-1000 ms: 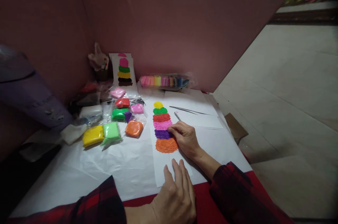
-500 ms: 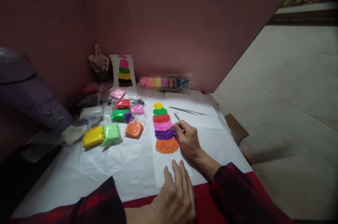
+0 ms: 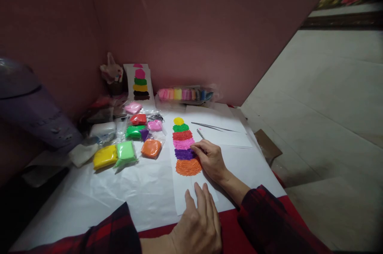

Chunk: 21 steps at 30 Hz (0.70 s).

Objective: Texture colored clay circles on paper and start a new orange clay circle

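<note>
1. Right hand (image 3: 211, 159) pinches narrowly beside the multicoloured, ridged, clay-like stack (image 3: 183, 144) on white rectangular paper (image 3: 184, 196); whether it's holding anything, I can't tell.
2. Left hand (image 3: 199, 222): loosely spread, paper's lower end.
3. Seemingly texturing; calls for light fingertips.

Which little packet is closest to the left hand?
The orange packet, just left of the striped picture. From the left hand, the yellow packet and light green packet lie farther left; the others lie farther back.

From afar I see the design (image 3: 183, 144) run yellow, green, red, pink, purple, orange down white paper (image 3: 182, 200); red-and-black plaid sleeves (image 3: 103, 228); dusky pink wall (image 3: 194, 26); lilac bottle (image 3: 38, 110).
</note>
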Each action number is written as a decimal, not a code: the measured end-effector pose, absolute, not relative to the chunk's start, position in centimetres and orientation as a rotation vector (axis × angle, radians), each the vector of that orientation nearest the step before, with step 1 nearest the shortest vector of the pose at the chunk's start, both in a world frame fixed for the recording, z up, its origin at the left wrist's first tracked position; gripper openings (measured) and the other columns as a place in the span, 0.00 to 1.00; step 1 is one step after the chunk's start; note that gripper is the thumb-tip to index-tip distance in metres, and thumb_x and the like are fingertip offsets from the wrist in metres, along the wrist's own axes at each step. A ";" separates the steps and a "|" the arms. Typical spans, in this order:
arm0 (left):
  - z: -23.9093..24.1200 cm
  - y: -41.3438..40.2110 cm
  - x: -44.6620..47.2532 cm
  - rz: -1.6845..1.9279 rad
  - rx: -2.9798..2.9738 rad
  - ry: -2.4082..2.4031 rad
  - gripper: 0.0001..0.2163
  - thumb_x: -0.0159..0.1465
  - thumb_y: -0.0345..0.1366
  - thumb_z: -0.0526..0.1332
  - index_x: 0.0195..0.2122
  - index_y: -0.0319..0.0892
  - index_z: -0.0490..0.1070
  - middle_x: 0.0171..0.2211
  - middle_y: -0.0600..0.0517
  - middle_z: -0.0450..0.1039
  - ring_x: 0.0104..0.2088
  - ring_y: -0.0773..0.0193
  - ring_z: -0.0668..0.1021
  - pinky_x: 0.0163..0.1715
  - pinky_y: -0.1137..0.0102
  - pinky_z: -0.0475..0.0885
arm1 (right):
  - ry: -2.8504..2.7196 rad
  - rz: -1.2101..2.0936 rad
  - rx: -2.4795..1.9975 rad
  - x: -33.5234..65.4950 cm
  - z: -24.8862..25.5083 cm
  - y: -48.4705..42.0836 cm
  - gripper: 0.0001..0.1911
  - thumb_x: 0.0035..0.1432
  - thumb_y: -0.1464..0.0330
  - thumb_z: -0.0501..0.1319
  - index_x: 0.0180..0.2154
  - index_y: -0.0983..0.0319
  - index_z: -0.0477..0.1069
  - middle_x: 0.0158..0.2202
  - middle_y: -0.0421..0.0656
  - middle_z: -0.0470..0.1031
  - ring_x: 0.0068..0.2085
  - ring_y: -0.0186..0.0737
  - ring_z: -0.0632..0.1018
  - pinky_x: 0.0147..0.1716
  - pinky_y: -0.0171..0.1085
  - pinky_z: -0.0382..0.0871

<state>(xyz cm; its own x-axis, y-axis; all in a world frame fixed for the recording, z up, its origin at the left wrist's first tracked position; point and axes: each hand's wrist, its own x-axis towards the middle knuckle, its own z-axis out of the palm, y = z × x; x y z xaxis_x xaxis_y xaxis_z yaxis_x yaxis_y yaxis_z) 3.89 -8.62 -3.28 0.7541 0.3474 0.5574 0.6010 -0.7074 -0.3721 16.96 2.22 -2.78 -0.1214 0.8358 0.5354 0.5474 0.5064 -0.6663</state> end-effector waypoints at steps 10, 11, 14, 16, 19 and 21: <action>-3.5 -8.7 3.9 -0.625 -2.404 -0.725 0.17 0.66 0.38 0.55 0.44 0.29 0.76 0.43 0.36 0.78 0.42 0.40 0.79 0.33 0.51 0.68 | -1.784 0.391 -1.148 16.9 -2.7 2.2 0.07 0.61 0.71 0.61 0.32 0.60 0.78 0.28 0.41 0.76 0.30 0.37 0.75 0.32 0.37 0.70; -3.6 -8.7 3.9 -0.620 -2.405 -0.721 0.17 0.66 0.38 0.55 0.44 0.29 0.76 0.44 0.36 0.78 0.42 0.40 0.79 0.33 0.51 0.68 | -1.782 0.392 -1.147 16.9 -2.8 2.2 0.07 0.61 0.70 0.61 0.32 0.60 0.78 0.28 0.41 0.76 0.30 0.37 0.75 0.32 0.37 0.70; -3.5 -8.7 3.9 -0.617 -2.403 -0.707 0.17 0.66 0.38 0.55 0.44 0.29 0.76 0.43 0.36 0.78 0.41 0.40 0.79 0.33 0.51 0.68 | -1.784 0.399 -1.149 16.9 -2.8 2.2 0.07 0.61 0.70 0.61 0.33 0.60 0.78 0.28 0.42 0.75 0.30 0.38 0.75 0.33 0.38 0.70; -3.4 -8.7 3.8 -0.622 -2.403 -0.708 0.17 0.66 0.38 0.55 0.43 0.29 0.76 0.43 0.37 0.78 0.41 0.40 0.79 0.33 0.51 0.68 | -1.791 0.405 -1.157 16.9 -2.8 2.2 0.07 0.61 0.70 0.61 0.33 0.60 0.78 0.28 0.42 0.76 0.31 0.38 0.75 0.33 0.38 0.70; -3.2 -8.7 3.8 -0.619 -2.409 -0.718 0.17 0.66 0.38 0.55 0.43 0.29 0.76 0.42 0.37 0.78 0.41 0.41 0.80 0.33 0.51 0.68 | -1.800 0.409 -1.170 16.9 -2.8 2.2 0.07 0.61 0.70 0.61 0.32 0.61 0.78 0.28 0.42 0.76 0.30 0.38 0.75 0.33 0.38 0.70; -3.2 -8.6 3.8 -0.615 -2.413 -0.717 0.17 0.66 0.38 0.54 0.43 0.29 0.76 0.43 0.37 0.78 0.41 0.41 0.80 0.33 0.52 0.68 | -1.807 0.408 -1.176 16.9 -2.7 2.2 0.07 0.60 0.71 0.61 0.31 0.60 0.77 0.28 0.42 0.75 0.30 0.38 0.75 0.33 0.37 0.70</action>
